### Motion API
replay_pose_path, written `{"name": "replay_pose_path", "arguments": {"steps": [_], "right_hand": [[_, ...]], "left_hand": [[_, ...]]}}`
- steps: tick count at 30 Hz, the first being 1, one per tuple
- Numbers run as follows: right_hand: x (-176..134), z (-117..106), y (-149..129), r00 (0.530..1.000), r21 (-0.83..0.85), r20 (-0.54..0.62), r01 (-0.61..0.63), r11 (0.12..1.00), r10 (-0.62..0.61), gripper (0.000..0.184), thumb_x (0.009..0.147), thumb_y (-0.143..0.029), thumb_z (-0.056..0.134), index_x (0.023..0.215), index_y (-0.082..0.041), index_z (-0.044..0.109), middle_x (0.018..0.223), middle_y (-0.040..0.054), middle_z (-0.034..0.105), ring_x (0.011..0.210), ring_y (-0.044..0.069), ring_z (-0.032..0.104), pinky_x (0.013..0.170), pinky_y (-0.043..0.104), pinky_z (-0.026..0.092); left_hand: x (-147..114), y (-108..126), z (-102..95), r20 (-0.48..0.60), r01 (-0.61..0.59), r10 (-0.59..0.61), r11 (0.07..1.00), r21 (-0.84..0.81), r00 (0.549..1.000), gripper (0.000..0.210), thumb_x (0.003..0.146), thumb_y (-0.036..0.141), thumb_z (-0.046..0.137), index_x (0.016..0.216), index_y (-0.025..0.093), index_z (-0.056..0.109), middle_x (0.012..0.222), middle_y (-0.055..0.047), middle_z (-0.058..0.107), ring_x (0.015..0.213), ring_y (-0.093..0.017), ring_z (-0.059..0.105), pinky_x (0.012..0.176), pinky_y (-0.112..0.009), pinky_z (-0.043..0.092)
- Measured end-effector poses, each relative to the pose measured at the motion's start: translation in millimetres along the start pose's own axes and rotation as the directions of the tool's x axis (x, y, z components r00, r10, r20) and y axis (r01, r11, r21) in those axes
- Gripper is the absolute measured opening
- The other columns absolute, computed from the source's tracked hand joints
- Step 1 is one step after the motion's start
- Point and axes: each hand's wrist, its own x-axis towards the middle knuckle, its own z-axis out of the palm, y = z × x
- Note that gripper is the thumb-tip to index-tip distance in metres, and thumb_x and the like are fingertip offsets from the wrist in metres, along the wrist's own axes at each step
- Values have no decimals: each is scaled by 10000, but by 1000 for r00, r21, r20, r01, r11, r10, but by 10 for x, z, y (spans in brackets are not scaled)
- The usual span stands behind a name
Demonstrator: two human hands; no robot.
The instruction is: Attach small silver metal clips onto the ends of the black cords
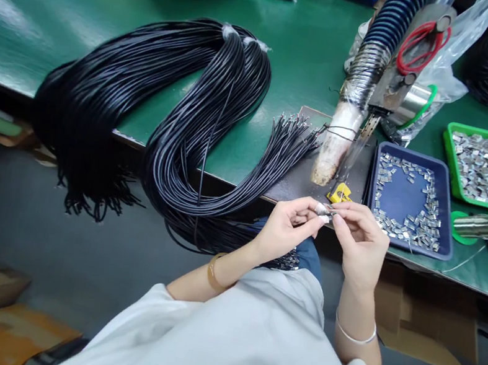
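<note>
My left hand and my right hand meet at the table's front edge, fingertips pinched together. Between them is a small dark and silvery piece, mostly covered by the fingers; its exact kind is too small to make out. White tape wraps some fingertips of my left hand. Just beyond the fingers, a yellow sponge-like block lies under a soldering iron that points down in its holder. Beside my right hand stands a blue tray of small metal connectors. A bundle of black cables curves toward the iron, stripped ends up.
A second black cable bundle hangs over the table edge. A ribbed exhaust hose leans near the iron. To the right are a green tray of metal parts and a solder wire spool. Cardboard boxes stand below.
</note>
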Motion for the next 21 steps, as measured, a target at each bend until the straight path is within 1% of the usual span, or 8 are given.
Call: {"name": "replay_pose_path", "arguments": {"steps": [2, 4, 7, 9, 13, 16, 19, 21], "right_hand": [[0, -23, -13, 999, -80, 15, 51, 996, -50, 58, 869, -217, 680, 899, -243, 722, 1005, 34, 700, 936, 160, 693, 790, 295, 612], [3, -53, -25, 988, -235, 40, 155, 960, -150, 94, 866, -184, 670, 919, -245, 718, 1015, 31, 707, 961, 168, 690, 864, 329, 603], [8, -86, -22, 973, -341, 92, 231, 911, -212, 105, 866, -169, 657, 923, -240, 709, 1035, 36, 710, 988, 179, 691, 931, 368, 591], [6, -85, 0, 986, -235, 96, 158, 959, -139, 54, 874, -203, 656, 886, -230, 700, 1038, 43, 701, 964, 180, 705, 863, 352, 617], [-4, -23, 53, 999, -33, 41, 34, 999, -33, 42, 870, -248, 676, 852, -216, 697, 1042, 48, 680, 924, 177, 721, 812, 336, 633], [-3, 23, 60, 997, -79, -58, 48, 996, -53, 48, 875, -252, 676, 891, -219, 706, 1044, 55, 683, 946, 183, 712, 844, 360, 625], [-5, 34, 38, 982, -153, -139, 107, 982, -129, 81, 920, -239, 608, 933, -223, 686, 1029, 57, 705, 969, 191, 704, 870, 396, 614], [-24, 33, 18, 957, -222, -157, 205, 953, -242, 104, 931, -202, 574, 962, -234, 668, 1006, 48, 725, 972, 195, 709, 869, 407, 609]], "left_hand": [[2, -44, -18, -33, -120, 127, 978, 168, 991, 198, 887, 327, 669, 932, 136, 693, 764, -35, 679, 653, -102, 600, 650, -219, 494], [7, -78, -41, -11, -242, 269, 883, 402, 963, 165, 908, 287, 638, 933, 152, 730, 836, -68, 710, 730, -136, 619, 725, -263, 494], [0, -92, -46, 61, -319, 351, 747, 584, 934, 181, 930, 258, 590, 932, 169, 747, 805, -76, 701, 740, -163, 604, 750, -301, 464], [-18, -76, -13, 34, -281, 310, 805, 522, 950, 188, 937, 274, 577, 902, 165, 725, 767, -61, 679, 696, -148, 586, 711, -285, 457], [-34, -12, 59, -24, -17, 19, 994, 104, 1000, 247, 935, 365, 587, 825, 147, 623, 608, 13, 570, 545, -85, 515, 575, -216, 421], [13, 16, 42, -9, 121, -124, 984, -127, 992, 280, 871, 409, 674, 855, 134, 621, 537, 45, 529, 471, -57, 449, 502, -195, 359], [76, 14, -8, -17, 171, -178, 965, -199, 984, 292, 813, 397, 734, 859, 119, 658, 505, 65, 488, 444, -36, 365, 463, -187, 284], [108, 12, -26, -43, 169, -180, 967, -192, 983, 286, 766, 373, 772, 823, 112, 672, 526, 58, 498, 474, -32, 370, 481, -182, 282]]}}
